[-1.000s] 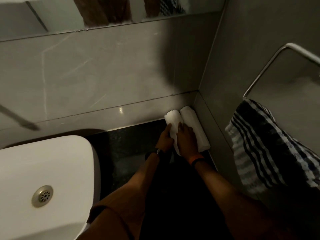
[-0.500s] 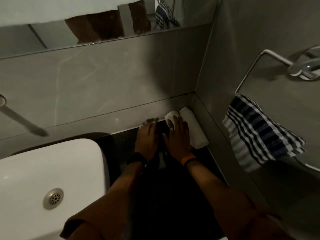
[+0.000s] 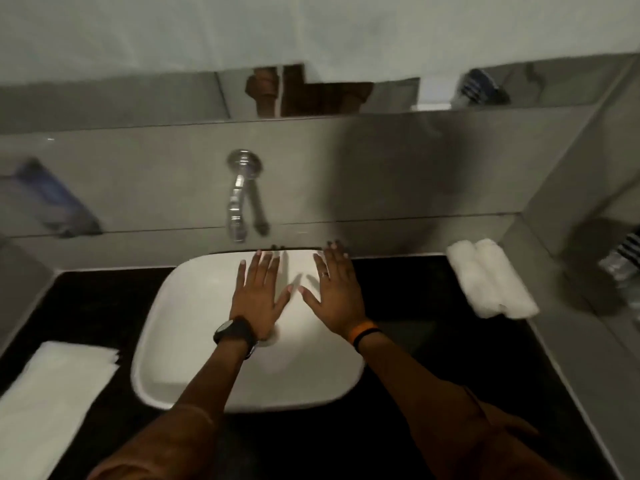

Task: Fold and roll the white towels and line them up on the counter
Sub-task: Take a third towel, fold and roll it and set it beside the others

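Two rolled white towels (image 3: 490,278) lie side by side in the far right corner of the black counter (image 3: 433,358), against the wall. A stack of flat white towels (image 3: 52,393) sits at the left front of the counter. My left hand (image 3: 258,294) and my right hand (image 3: 334,291) hover flat over the white basin (image 3: 194,341), fingers spread, holding nothing. Both hands are well left of the rolled towels.
A chrome tap (image 3: 239,199) comes out of the grey back wall above the basin. A striped towel (image 3: 623,261) hangs on the right wall. A blue object (image 3: 52,199) rests at the far left by the wall. A mirror runs along the top.
Both hands have left the rolled towels in the right corner and moved left over the basin, fingers now spread. The view has swung left, bringing the tap and the flat stack into sight.
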